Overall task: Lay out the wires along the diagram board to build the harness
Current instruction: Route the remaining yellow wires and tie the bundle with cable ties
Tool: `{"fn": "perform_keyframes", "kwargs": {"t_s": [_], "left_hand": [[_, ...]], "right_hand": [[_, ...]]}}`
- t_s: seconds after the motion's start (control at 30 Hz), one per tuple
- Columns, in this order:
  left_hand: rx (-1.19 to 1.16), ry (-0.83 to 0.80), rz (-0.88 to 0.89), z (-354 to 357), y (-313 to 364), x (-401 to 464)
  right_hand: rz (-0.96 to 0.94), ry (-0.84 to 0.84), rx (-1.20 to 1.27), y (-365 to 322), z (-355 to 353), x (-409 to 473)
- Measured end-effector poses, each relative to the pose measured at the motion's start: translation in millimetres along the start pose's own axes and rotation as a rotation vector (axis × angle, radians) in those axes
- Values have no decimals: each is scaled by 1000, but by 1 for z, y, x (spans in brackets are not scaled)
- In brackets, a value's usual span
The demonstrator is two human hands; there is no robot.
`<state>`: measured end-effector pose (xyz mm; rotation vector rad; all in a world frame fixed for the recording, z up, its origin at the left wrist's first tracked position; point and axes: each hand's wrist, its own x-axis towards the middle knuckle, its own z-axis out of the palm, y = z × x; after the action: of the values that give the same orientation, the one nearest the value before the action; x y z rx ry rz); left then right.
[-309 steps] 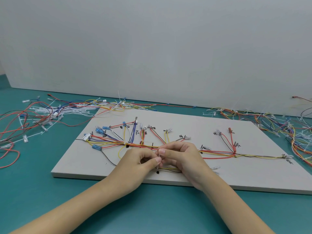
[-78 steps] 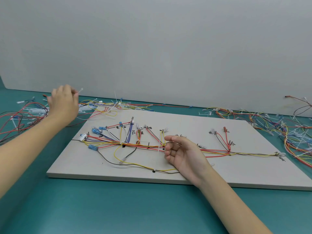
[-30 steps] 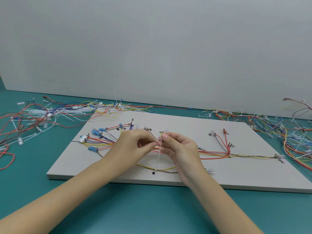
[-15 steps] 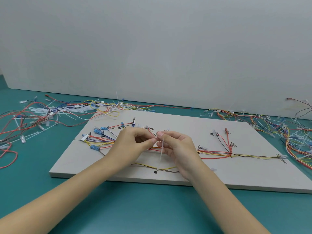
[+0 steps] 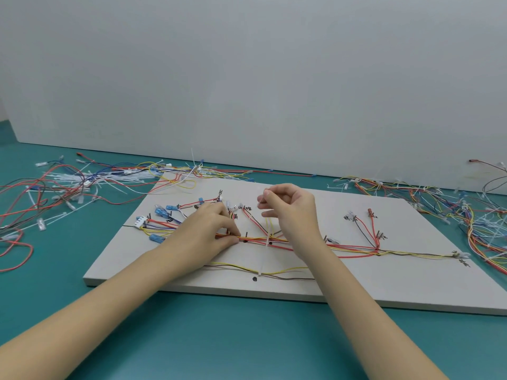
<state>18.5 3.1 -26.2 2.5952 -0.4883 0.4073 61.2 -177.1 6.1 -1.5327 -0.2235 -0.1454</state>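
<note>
Head view: a pale diagram board (image 5: 384, 286) is seen lying flat on a teal table (image 5: 247, 341), with a grey wall behind it. A bundle of red, yellow and dark wires (image 5: 343, 246) is laid across the board from left to right, with short branches fanning toward the far edge. Blue connectors (image 5: 162, 212) and a white connector (image 5: 140, 221) are seen at the left end of the bundle. A separate yellow and brown pair of wires (image 5: 288, 272) is laid nearer the front edge of the board.

The left hand (image 5: 208, 231) is lowered onto the bundle, and the wires are pinched between its thumb and fingertips just left of a black mark on the board. The right hand (image 5: 293, 212) is raised above the board with its fingers curled, and the top end of a thin white cable tie (image 5: 265, 253) is pinched between thumb and forefinger. The tie is seen running down from that hand, crossing the bundle and reaching toward the yellow and brown pair; whether it is looped around the bundle cannot be told.

Loose wires and white ties (image 5: 68, 185) are scattered on the table left of the board, and another tangle of coloured wires (image 5: 472, 215) is spread at its right.
</note>
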Motion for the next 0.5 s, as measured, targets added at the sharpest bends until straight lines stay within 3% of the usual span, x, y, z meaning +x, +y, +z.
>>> {"fn": "perform_keyframes", "kwargs": {"t_s": [0.33, 0.5], "left_hand": [[100, -39, 0, 4, 5, 0], [156, -60, -14, 5, 7, 2]], "right_hand": [[13, -160, -169, 21, 13, 12], [19, -157, -175, 27, 12, 12]]}}
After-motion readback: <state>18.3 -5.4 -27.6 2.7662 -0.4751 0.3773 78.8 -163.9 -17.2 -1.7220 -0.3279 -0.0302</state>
